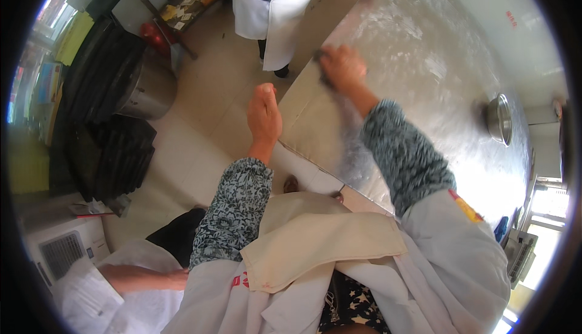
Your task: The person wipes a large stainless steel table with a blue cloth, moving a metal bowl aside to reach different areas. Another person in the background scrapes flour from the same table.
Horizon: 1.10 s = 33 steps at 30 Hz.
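Note:
A large metal worktable spreads before me, with pale smears on its top. My right hand is over the table's left edge, closed around a dark object that is blurred; I cannot tell what it is. Off the table's near left corner, my left hand is held in the air above the floor, thumb up and fingers together, with nothing visible in it. Patterned sleeve covers reach from both wrists to my white coat. A metal bowl stands toward the table's right side.
A co-worker in a white apron stands at the far side, one hand on the table's edge by a sheet of paper. Another person's forearm is at lower left. Stacked black trays and a large metal pot stand on the left.

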Tool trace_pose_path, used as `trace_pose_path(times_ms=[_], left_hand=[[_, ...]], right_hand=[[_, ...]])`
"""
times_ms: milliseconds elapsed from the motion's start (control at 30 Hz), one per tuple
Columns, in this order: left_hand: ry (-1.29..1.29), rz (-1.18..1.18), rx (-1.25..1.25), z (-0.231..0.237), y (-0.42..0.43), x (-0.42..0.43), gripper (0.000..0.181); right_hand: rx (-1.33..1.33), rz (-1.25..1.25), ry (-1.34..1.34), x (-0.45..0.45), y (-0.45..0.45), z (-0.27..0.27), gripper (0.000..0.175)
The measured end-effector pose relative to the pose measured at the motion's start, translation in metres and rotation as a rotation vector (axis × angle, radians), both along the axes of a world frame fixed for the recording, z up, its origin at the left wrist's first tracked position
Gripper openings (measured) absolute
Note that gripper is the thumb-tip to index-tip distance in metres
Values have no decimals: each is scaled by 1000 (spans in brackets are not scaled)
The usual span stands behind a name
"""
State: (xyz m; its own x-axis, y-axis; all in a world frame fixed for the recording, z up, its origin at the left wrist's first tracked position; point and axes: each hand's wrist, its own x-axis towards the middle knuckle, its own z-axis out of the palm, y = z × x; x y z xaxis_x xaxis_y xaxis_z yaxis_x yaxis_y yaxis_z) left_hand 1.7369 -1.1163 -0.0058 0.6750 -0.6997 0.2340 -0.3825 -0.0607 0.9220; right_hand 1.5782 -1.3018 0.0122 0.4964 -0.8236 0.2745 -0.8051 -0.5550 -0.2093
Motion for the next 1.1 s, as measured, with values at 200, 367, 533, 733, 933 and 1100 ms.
trace_pose_path(times_ms=[200,367,533,733,933,1100], left_hand=[[-45,5,16,1,-4,0,45],[-151,-2,41,-4,-3,2,45],[-143,-33,33,-6,-4,4,46],[-137,-31,5,-7,-5,2,48],[-231,-62,199,0,-1,7,53],[-248,-21,211,0,-5,4,57]], right_hand=[[-60,40,205,-3,53,26,18],[-26,331,-94,-25,136,24,15],[-172,-312,23,-92,-3,33,18],[35,141,-57,-37,108,-8,22],[52,-134,-206,-111,41,12,22],[83,-307,22,-147,99,39,22]])
